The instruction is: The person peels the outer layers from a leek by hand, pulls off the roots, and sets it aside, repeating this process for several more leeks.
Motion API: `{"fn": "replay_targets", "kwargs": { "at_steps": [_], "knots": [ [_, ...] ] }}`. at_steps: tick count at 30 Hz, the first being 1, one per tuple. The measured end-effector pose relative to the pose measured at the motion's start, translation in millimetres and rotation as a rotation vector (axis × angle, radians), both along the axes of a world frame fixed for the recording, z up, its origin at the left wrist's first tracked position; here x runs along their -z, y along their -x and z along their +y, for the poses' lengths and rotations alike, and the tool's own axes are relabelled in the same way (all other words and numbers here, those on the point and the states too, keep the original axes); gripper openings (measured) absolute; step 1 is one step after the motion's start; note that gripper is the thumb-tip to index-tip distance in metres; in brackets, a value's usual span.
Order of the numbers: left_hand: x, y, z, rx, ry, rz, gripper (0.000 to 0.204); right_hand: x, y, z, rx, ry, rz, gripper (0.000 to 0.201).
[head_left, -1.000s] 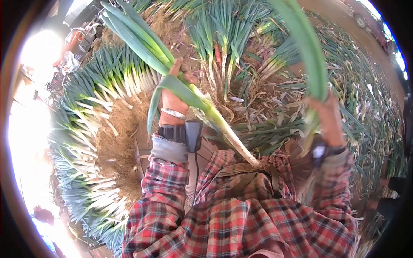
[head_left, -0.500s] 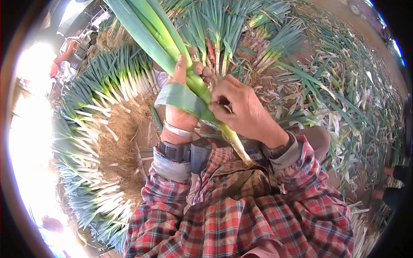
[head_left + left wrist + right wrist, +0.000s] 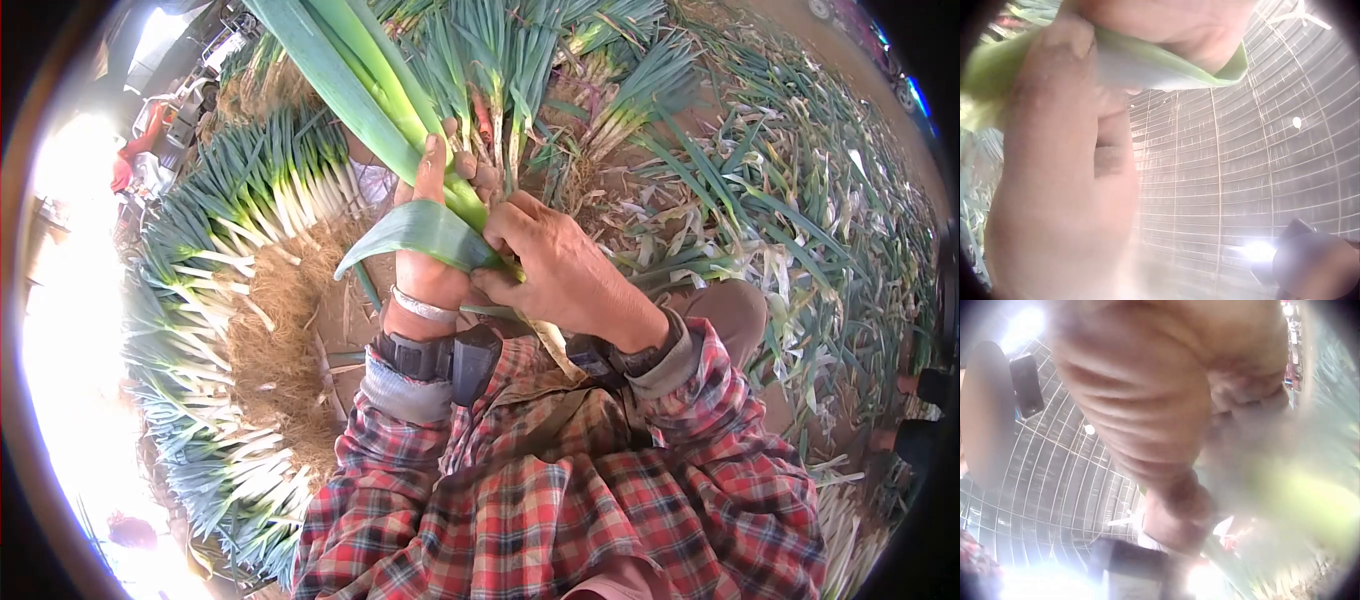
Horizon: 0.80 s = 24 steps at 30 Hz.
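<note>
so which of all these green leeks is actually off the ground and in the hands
The long green leek rising to the top edge: the left hand grips its stalk and the right hand pinches its outer leaf. The others lie stacked.

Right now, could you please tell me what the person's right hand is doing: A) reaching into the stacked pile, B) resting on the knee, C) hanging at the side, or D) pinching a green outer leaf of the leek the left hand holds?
D: the right hand pinches the leaf of the leek gripped by the left hand.
</note>
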<state>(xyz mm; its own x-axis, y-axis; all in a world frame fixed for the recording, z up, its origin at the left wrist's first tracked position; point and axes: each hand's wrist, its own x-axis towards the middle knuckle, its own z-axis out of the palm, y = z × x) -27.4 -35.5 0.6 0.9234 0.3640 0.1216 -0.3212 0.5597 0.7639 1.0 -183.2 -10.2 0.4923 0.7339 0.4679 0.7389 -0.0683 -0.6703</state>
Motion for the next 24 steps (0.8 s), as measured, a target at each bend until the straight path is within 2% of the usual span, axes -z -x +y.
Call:
{"fn": "replay_targets", "kwargs": {
  "at_steps": [4,5,6,7,10,14,16,17,18,20,22,24],
  "knots": [
    [-16.7,7.3,-9.8,-0.019,0.044,0.073,0.041,-9.9,1.2,-15.0,-0.080,0.060,0.070,0.036],
    [-14.2,8.2,-7.9,-0.017,0.043,0.075,0.041,-10.2,-0.6,-16.1,-0.034,-0.070,0.079,0.035],
    [-10.4,7.9,-4.1,0.064,0.073,-0.005,0.042,-11.3,-2.0,-17.7,0.017,-0.200,0.087,0.035],
    [-10.7,6.8,-3.5,0.145,0.103,-0.086,0.044,-14.6,-1.5,-18.3,0.006,-0.196,0.053,0.037],
    [-14.9,8.8,-5.5,0.181,0.177,-0.126,0.039,0.0,-5.3,-17.9,-0.085,-0.156,0.020,0.043],
    [-12.5,5.9,1.6,0.069,0.106,-0.070,0.045,0.1,5.1,-25.2,-0.099,-0.079,0.075,0.041],
    [-14.3,3.7,-6.8,-0.081,0.042,0.007,0.037,-9.9,14.2,-16.0,0.070,-0.222,-0.074,0.038],
    [-19.5,4.1,-14.7,-0.091,0.075,0.015,0.029,-9.3,17.8,-10.0,0.136,-0.192,-0.115,0.039],
    [-20.1,3.8,-17.4,-0.090,0.073,0.009,0.029,-5.3,17.3,-6.8,0.136,-0.195,-0.120,0.039],
    [-20.2,2.4,-18.1,-0.100,-0.103,-0.026,0.020,7.7,13.9,1.9,0.267,-0.053,-0.192,0.046],
    [-14.9,1.7,-13.9,-0.115,-0.111,-0.034,0.017,13.1,9.8,8.8,0.293,-0.084,-0.206,0.048],
    [-12.3,5.0,-11.5,-0.112,-0.236,0.046,0.024,11.8,5.2,10.5,0.260,-0.144,-0.024,0.047]
  ]
}}
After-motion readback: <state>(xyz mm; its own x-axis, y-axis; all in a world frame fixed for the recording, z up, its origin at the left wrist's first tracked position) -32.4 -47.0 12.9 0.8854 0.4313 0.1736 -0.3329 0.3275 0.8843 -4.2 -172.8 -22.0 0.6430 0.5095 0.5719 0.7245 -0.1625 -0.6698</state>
